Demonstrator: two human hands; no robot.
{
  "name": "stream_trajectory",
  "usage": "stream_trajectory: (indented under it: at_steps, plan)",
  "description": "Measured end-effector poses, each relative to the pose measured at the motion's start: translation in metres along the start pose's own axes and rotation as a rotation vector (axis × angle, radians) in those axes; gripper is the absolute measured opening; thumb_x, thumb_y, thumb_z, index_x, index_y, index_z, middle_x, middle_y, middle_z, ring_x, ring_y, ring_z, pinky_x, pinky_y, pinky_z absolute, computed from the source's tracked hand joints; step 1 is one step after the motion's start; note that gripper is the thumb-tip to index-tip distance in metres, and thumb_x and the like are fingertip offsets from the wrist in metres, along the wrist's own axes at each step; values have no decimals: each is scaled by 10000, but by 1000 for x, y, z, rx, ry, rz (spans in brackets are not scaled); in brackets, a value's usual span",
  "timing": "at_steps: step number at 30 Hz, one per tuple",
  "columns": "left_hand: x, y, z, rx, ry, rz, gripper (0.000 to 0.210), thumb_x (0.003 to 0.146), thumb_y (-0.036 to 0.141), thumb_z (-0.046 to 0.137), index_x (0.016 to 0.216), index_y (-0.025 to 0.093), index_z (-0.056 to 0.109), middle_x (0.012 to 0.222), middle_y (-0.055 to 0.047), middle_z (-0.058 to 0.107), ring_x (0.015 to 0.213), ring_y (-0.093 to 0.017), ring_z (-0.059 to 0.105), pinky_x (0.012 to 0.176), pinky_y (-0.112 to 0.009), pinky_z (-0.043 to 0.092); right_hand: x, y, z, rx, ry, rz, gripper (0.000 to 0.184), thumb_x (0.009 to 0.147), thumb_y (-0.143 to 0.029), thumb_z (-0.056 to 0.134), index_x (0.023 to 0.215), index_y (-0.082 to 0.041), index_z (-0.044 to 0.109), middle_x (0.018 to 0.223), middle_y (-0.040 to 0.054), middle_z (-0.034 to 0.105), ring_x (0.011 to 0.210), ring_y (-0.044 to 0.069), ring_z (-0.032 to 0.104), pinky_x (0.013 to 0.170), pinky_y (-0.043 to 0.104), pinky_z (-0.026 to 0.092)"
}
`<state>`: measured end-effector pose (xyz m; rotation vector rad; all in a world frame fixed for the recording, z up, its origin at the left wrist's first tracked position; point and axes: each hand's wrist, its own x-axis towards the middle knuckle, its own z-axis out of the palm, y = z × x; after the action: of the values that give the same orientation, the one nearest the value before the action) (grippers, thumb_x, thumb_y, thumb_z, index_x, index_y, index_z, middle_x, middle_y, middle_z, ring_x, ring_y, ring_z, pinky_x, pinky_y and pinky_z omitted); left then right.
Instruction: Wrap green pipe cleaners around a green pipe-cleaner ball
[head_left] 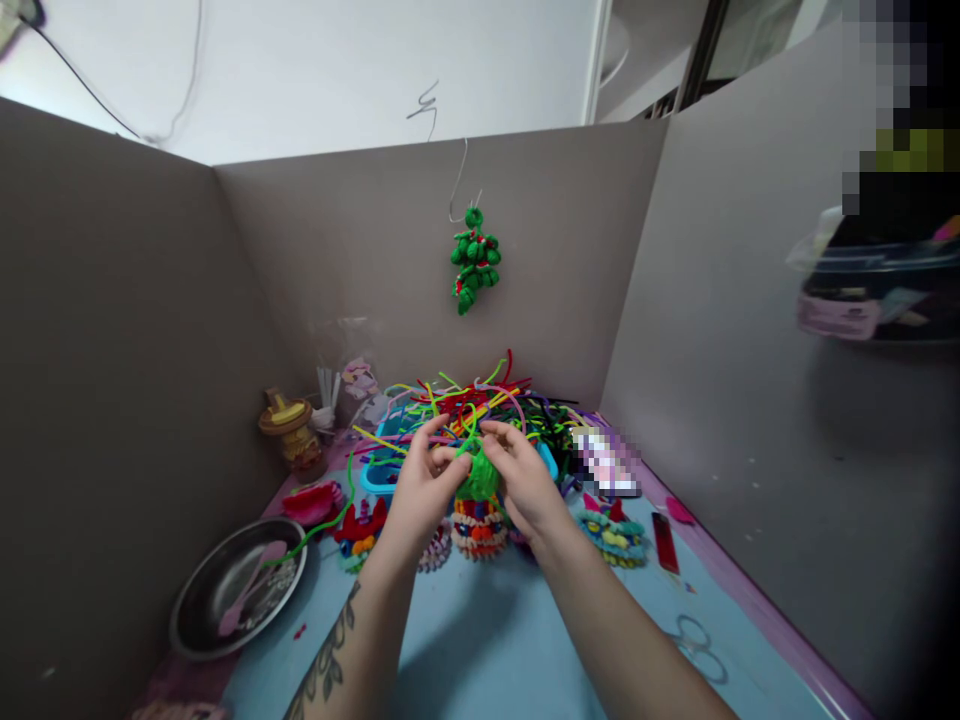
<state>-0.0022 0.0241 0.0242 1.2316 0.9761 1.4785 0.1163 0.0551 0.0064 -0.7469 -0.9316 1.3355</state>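
My left hand (429, 482) and my right hand (525, 478) are raised in front of me, both closed on a bright green pipe-cleaner piece (481, 478). The piece is fuzzy and bunched, with a loop of green stem standing up between the fingers. Thumbs and fingertips pinch it from either side. Just below it on the table stands a round beaded-looking figure (478, 530) in orange, blue and cream, partly hidden by the hands. Behind the hands, a blue tray (375, 480) is heaped with loose pipe cleaners (480, 400) in many colours.
At left lies a metal bowl (187, 610) with a pink spoon (244, 595) and small white bits. Colourful fuzzy figures (611, 530) line the blue mat (465, 640). Scissors (697, 645) lie right. A green ornament (475, 262) hangs on the grey back panel (337, 240).
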Motion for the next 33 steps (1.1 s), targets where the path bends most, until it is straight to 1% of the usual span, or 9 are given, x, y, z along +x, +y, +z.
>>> stream_trajectory:
  at_steps: [5,8,11,14,18,22,25,28,33]
  plan:
    - [2,-1,1,-28,87,14,586,692,313,728,1203,177,474,609,70,584,529,-71,488,546,-187,356,2,6,-6,-253,-25,-121,389,732,-433,657,1046,-214,588,1071,59,615,1022,209,566,878,348,460]
    - [3,-3,1,-32,132,45,560,672,318,748,1152,173,499,656,37,642,590,-91,552,592,-193,391,2,1,-11,-354,-155,-143,471,700,-367,704,1122,-234,545,1206,74,574,1100,233,551,906,378,469]
    - [4,-5,-1,-99,98,8,572,677,328,752,1162,179,489,684,26,660,614,-99,579,624,-204,410,2,-5,-16,-402,-253,-161,499,695,-286,701,1156,-234,518,1193,80,581,1061,233,582,864,374,505]
    - [5,-7,-3,-136,70,-39,551,701,341,737,1162,173,486,684,20,661,622,-97,582,629,-202,407,3,-11,-21,-527,-269,-278,482,698,-201,666,1161,-245,536,1189,72,569,1091,229,571,861,354,513]
    - [5,-7,-4,-118,21,-82,564,694,301,737,1171,165,469,640,29,640,588,-93,563,584,-192,377,4,-16,-26,-641,-309,-434,413,719,-119,591,1112,-247,592,1254,75,517,1170,222,526,892,339,502]
    - [6,-9,-4,-116,46,-148,567,672,241,727,1165,193,451,624,54,600,566,-90,544,553,-189,350,5,-17,-25,-743,-382,-504,393,737,-77,551,1091,-233,622,1163,70,589,1133,204,546,984,373,441]
    - [7,-11,-3,-126,64,-167,583,661,242,725,1167,195,438,609,67,572,556,-87,523,550,-189,343,6,-16,-24,-793,-391,-512,371,750,-99,573,1098,-217,627,1151,78,609,1114,204,559,992,380,431]
    - [7,-11,-2,-84,47,-115,582,671,262,709,1177,178,433,576,79,548,516,-76,477,537,-187,321,7,-14,-22,-824,-355,-502,304,764,-179,621,1066,-202,650,1131,88,630,1089,220,576,958,385,454]
    - [0,-8,-1,203,57,72,483,763,225,590,1218,166,438,615,49,580,572,-109,517,568,-213,356,5,-10,-20,-857,-241,-497,281,776,-183,585,1041,-210,677,1073,78,687,1000,231,630,898,397,493]
